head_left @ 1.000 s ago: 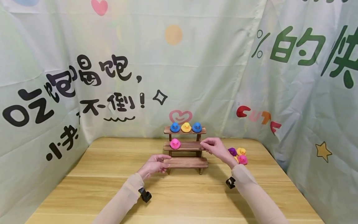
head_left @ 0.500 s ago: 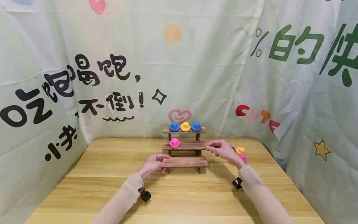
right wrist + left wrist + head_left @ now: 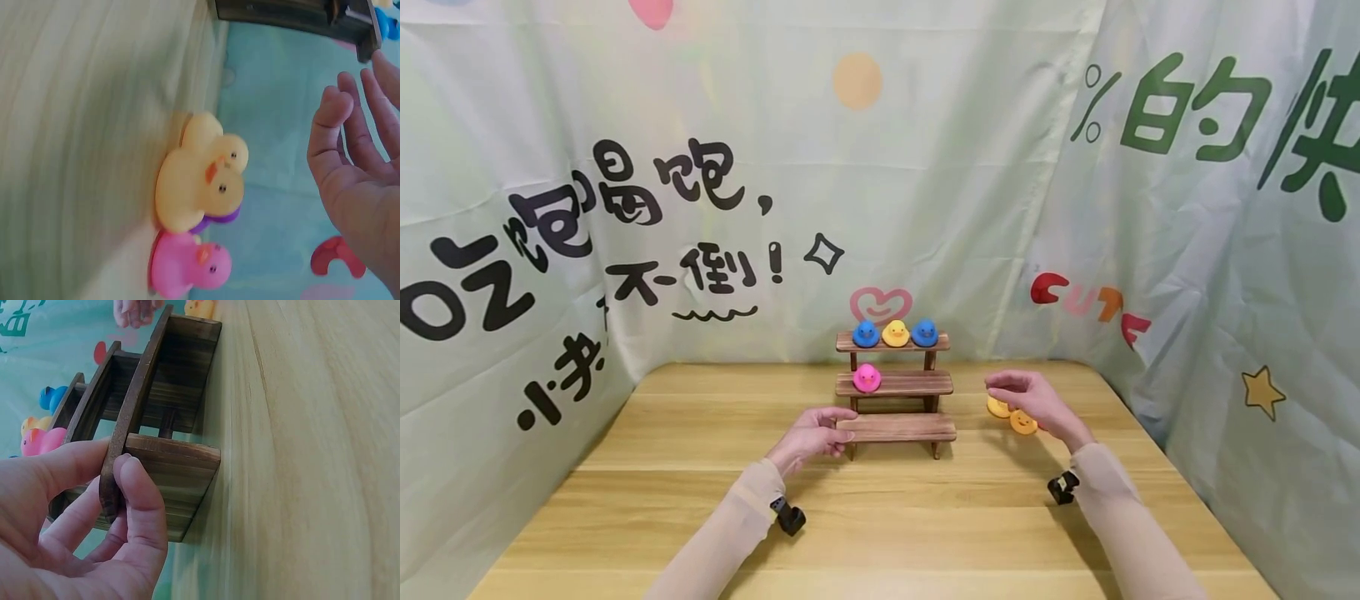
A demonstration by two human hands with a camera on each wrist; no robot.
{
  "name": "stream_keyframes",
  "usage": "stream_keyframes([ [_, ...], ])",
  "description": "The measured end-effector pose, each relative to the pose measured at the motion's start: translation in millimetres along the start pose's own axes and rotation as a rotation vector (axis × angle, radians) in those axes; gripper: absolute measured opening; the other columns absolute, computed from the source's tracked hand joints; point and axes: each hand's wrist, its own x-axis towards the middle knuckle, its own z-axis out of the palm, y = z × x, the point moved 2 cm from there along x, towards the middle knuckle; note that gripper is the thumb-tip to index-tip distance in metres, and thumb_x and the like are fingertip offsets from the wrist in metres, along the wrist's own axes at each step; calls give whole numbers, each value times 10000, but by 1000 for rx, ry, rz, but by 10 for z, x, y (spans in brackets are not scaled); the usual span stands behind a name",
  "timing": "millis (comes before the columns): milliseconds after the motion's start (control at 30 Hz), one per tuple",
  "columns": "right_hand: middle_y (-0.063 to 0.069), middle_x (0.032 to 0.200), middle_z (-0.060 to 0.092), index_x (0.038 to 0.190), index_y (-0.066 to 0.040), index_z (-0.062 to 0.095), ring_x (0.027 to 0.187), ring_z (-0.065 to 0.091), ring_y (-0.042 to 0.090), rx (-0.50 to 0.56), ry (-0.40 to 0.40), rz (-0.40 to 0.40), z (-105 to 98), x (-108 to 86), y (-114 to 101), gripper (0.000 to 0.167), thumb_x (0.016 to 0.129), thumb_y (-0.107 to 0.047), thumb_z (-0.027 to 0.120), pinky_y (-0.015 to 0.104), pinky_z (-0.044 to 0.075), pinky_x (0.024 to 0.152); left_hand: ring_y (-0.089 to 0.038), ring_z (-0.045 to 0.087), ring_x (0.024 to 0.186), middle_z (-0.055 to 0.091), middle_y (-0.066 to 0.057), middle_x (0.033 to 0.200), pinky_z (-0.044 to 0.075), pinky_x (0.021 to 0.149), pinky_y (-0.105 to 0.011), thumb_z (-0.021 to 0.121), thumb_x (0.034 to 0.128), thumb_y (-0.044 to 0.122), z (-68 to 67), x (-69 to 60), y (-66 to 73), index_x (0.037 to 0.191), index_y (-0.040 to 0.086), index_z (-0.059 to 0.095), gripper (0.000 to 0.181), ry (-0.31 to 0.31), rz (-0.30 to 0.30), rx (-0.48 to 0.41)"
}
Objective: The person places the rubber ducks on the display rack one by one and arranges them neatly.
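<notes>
My left hand (image 3: 811, 435) pinches the left end of the bottom step of a wooden three-tier display stand (image 3: 895, 428); in the left wrist view, thumb and fingers lie on both faces of the board (image 3: 119, 444). Two blue rubber ducks (image 3: 866, 334) flank a yellow rubber duck (image 3: 895, 335) on the top step. A pink rubber duck (image 3: 867, 378) sits at the middle step's left. My right hand (image 3: 1036, 400) hovers, holding nothing, above loose ducks right of the stand, partly hiding them. The right wrist view shows yellow ducks (image 3: 178, 190), a pink duck (image 3: 178, 265) and a bit of purple duck (image 3: 225, 216).
The stand and ducks are on a light wooden table (image 3: 880, 517). Printed cloth (image 3: 955, 192) hangs behind the table and along both sides. Each wrist carries a small black camera, such as the left wrist camera (image 3: 790, 518).
My right hand has moved right, from the right end of the middle step to over the loose ducks. The left hand keeps its grip on the stand. The head view has tilted slightly.
</notes>
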Motion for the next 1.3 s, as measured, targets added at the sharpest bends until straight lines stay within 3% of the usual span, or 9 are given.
stream_keyframes([
  [200, 289, 1249, 608, 1253, 35, 612, 933, 619, 90, -56, 17, 16, -126, -87, 96, 417, 937, -230, 671, 274, 552, 796, -131, 590, 654, 630, -66, 894, 544, 601, -229, 693, 866, 9, -5, -5, 16, 1277, 34, 618, 418, 7, -5, 7],
  [400, 275, 1264, 610, 1246, 71, 609, 992, 589, 55, -110, 51, 32, -172, -168, 205, 394, 943, -177, 656, 218, 544, 793, -134, 593, 652, 621, -83, 912, 547, 611, -240, 700, 866, 23, -7, -18, 6, 1282, 26, 613, 426, 3, 7, 21],
  [667, 284, 1233, 621, 1201, 95, 629, 927, 595, 18, -129, 100, 59, -209, -241, 328, 357, 929, -132, 668, 190, 551, 755, -130, 592, 665, 631, -73, 910, 545, 610, -236, 693, 869, 13, -31, -34, -4, 1293, 20, 603, 434, 11, -2, 26],
  [900, 311, 1223, 617, 1245, 113, 591, 899, 620, 50, -133, 62, 99, -248, -235, 369, 382, 930, -92, 657, 334, 602, 759, -128, 595, 654, 649, -69, 916, 545, 606, -240, 689, 875, 16, -25, -17, 12, 1285, 18, 607, 418, 8, 10, 17],
  [1033, 293, 1203, 638, 1227, 106, 610, 896, 628, 60, -166, 52, 114, -252, -234, 392, 361, 922, -81, 664, 288, 594, 762, -132, 602, 640, 644, -89, 928, 548, 600, -238, 688, 874, 15, -16, -17, 10, 1288, 14, 603, 423, 8, 10, 21],
  [1300, 253, 1157, 668, 1174, 74, 656, 974, 632, 207, -241, 20, 86, -243, -234, 394, 320, 895, -78, 696, 196, 548, 733, -137, 602, 648, 635, -90, 937, 557, 600, -243, 689, 877, 23, -10, -7, 5, 1293, 16, 602, 425, -2, 15, 24],
])
